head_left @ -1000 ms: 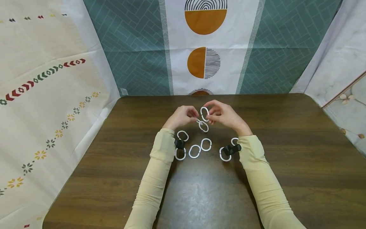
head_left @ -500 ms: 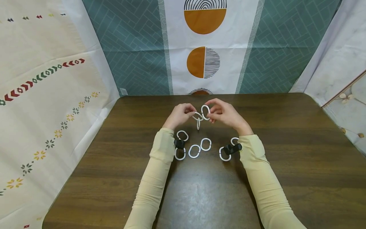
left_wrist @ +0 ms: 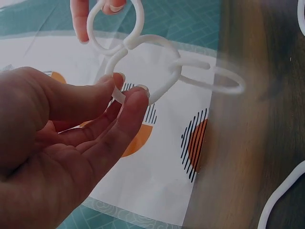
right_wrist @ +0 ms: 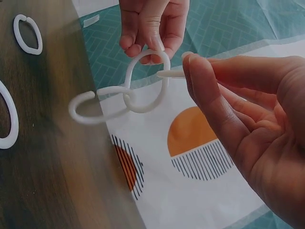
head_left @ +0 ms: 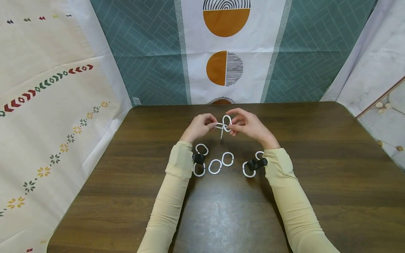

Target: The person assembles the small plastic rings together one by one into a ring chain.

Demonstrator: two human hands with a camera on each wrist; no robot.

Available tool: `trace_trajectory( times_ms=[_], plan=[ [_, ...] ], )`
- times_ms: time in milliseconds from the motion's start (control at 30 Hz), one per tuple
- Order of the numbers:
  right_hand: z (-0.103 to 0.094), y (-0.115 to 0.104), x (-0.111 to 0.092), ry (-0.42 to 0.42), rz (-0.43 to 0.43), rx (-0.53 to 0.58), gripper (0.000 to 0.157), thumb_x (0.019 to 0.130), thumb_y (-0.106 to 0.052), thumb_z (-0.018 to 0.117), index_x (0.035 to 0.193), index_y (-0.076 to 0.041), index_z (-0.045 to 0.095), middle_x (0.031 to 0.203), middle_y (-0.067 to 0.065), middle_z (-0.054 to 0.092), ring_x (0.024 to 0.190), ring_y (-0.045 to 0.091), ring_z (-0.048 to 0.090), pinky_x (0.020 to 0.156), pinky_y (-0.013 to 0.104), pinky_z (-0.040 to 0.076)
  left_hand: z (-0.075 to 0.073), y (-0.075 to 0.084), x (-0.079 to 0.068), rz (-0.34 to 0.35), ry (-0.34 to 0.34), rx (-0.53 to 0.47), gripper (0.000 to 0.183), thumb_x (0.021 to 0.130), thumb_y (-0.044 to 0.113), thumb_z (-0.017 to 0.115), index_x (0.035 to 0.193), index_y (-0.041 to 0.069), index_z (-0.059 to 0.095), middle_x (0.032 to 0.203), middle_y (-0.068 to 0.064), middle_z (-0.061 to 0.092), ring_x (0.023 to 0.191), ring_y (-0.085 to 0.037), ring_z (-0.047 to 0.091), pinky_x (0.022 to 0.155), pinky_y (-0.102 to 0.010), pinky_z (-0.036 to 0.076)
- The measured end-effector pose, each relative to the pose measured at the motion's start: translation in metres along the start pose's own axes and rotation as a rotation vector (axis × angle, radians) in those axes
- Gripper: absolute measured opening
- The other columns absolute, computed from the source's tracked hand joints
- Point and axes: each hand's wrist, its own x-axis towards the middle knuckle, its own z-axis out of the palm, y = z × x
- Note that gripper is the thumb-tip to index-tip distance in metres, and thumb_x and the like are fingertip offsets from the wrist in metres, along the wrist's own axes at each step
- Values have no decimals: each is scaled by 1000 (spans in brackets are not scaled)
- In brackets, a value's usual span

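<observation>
My left hand [head_left: 200, 128] pinches a white plastic link [left_wrist: 177, 58], an oval ring with a small gap in its side. From it hangs a second link [left_wrist: 238, 88], looped through it and slightly blurred. Another white link [right_wrist: 172, 74] is pinched between the thumb and fingers of my right hand [head_left: 248, 127]. In the right wrist view it is edge-on, its tip against the side of the left hand's link. In the left wrist view the two meet near a gap. Whether the right link has passed through is unclear. Both hands are above the table's far half.
Several loose white links lie on the brown wooden table [head_left: 126, 196], including a middle one [head_left: 209, 167] and another [head_left: 233, 160] beside it. More lie under each wrist, partly hidden by the black wrist cameras [head_left: 198, 159]. Patterned cloths hang behind and at both sides.
My left hand has risen slightly and turned its link toward the right hand's link, so the two now touch. The hanging link has swung to edge-on. The right hand has barely moved.
</observation>
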Motion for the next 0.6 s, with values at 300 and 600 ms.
trace_trajectory(
  times_ms=[300, 600],
  plan=[
    [2, -4, 0, -6, -13, 6, 48, 89, 1, 65, 134, -1, 47, 100, 32, 60, 66, 15, 69, 71, 42, 59, -2, 0, 1, 19, -3, 4, 12, 95, 7, 59, 101, -1, 64, 92, -19, 69, 91, -36, 68, 79, -32, 53],
    [4, 0, 2, 2, -3, -20, 49, 89, 1, 65, 134, -1, 46, 96, 25, 62, 65, 14, 68, 68, 35, 59, 0, 1, 2, 73, -39, -59, 14, 95, 5, 58, 102, -6, 63, 96, -26, 68, 92, -39, 68, 79, -30, 54]
  ],
)
